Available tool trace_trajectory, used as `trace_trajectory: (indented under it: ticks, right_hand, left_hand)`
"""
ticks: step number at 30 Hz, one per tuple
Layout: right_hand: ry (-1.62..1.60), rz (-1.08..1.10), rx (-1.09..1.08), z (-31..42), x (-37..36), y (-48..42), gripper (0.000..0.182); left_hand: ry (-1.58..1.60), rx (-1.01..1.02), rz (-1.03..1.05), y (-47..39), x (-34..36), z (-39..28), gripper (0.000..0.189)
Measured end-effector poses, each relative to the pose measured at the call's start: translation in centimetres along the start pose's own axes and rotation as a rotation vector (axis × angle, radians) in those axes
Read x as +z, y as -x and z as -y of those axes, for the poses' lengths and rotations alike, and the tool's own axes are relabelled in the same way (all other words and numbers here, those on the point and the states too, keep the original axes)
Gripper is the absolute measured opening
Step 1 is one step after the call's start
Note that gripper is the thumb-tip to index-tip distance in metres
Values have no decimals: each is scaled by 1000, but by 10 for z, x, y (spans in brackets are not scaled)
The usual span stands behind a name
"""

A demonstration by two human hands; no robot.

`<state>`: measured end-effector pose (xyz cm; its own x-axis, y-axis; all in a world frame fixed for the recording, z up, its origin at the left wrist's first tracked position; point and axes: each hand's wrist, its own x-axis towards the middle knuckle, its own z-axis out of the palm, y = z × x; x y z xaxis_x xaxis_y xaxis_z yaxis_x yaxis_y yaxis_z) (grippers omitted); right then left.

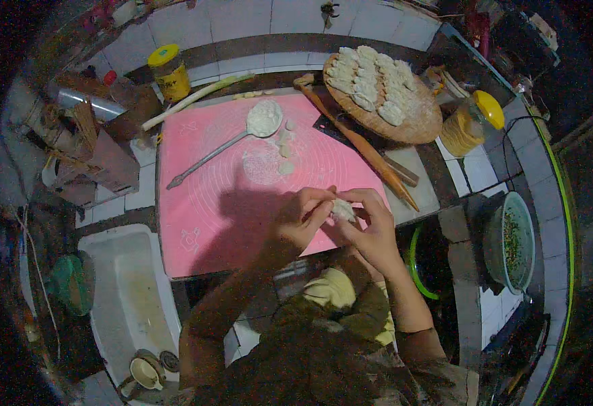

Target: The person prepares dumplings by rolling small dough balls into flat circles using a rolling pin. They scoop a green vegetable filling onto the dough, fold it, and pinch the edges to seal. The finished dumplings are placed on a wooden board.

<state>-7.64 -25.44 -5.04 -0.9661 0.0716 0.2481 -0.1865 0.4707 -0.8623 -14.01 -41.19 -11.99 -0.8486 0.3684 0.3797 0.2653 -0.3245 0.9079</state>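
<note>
My left hand point(309, 215) and my right hand point(375, 221) meet above the near right part of a pink silicone mat point(190, 152). Between their fingertips they pinch a small floury dumpling point(343, 209), partly covered by the fingers. Farther off on the mat, a short row of small dough pieces point(286, 168) lies beside a dusting of flour point(261, 165). A long-handled metal ladle point(210, 155) rests there, its bowl full of white flour point(265, 117).
A wooden rolling pin point(367, 147) lies along the mat's right side, near a round wooden board point(421, 124) bearing rows of dumplings point(367, 81). Behind are a scallion point(195, 101) and a yellow-lidded jar point(170, 76). A sink point(134, 274) stands left, a bowl of chopped filling point(512, 243) right.
</note>
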Motion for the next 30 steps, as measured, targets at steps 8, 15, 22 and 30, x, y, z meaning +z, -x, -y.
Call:
trace_trajectory:
  ticks: [8,15,22,30]
  right_hand:
    - [-41,136,-31,-20,62,-63,30]
    - [493,93,-395,-49,147,-146,27]
    - [482,97,-410,-48,154,-145,16]
    - [562,-59,-476,-29,144,-161,15]
  left_hand:
    - [-542,102,-218,-83,-130,-11,32]
    - [-1029,130,-513,-92,-171,13,26]
    - [-1361,217,-252,-83,-182,34,18]
    - [-1571,193,-196,-78,-190,43,14]
